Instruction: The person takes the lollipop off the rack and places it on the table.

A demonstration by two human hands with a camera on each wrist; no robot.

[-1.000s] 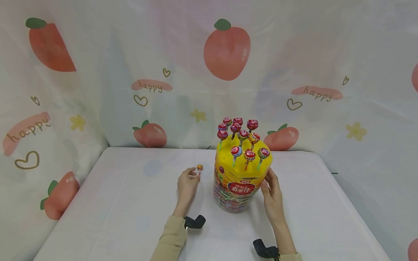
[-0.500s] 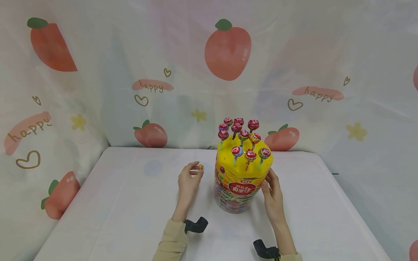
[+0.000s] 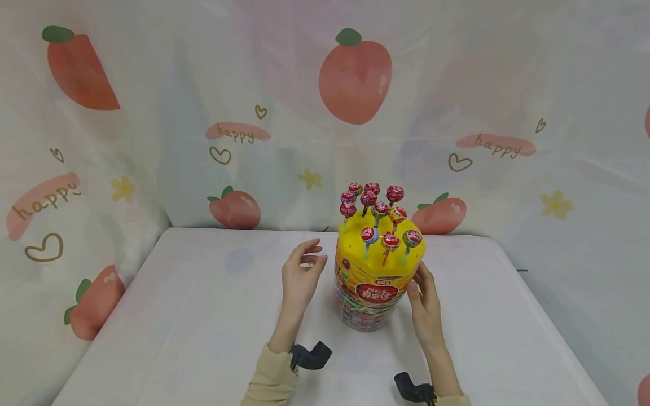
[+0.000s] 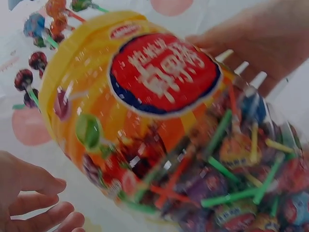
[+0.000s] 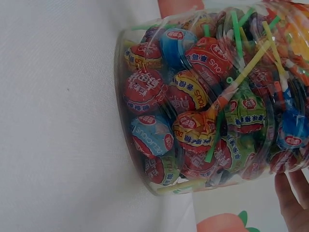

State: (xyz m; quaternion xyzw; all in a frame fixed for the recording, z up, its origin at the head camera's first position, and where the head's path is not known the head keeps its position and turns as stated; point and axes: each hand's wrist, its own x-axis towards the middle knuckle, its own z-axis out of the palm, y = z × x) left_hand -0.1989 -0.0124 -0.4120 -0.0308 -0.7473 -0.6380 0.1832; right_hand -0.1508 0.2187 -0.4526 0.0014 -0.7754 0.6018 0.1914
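A clear jar of wrapped lollipops stands upright on the table, with a yellow lid and a red label. Several lollipops stick up from the lid. My right hand holds the jar's right side, fingers round the back and thumb toward the front. To the jar's left, my left hand hovers with fingers loosely bent and thumb apart from them. In the left wrist view its fingers show at the lower left beside the jar, with nothing visible between them. The lone lollipop from before is out of sight.
A white cloth covers the table. Behind it hangs a curtain printed with fruit and the word "happy". A black wrist-camera mount sits at each wrist.
My left hand has moved slightly right and away from me, its fingers spreading. The small orange lollipop seen at its fingertips no longer shows. The right hand and jar stay put.
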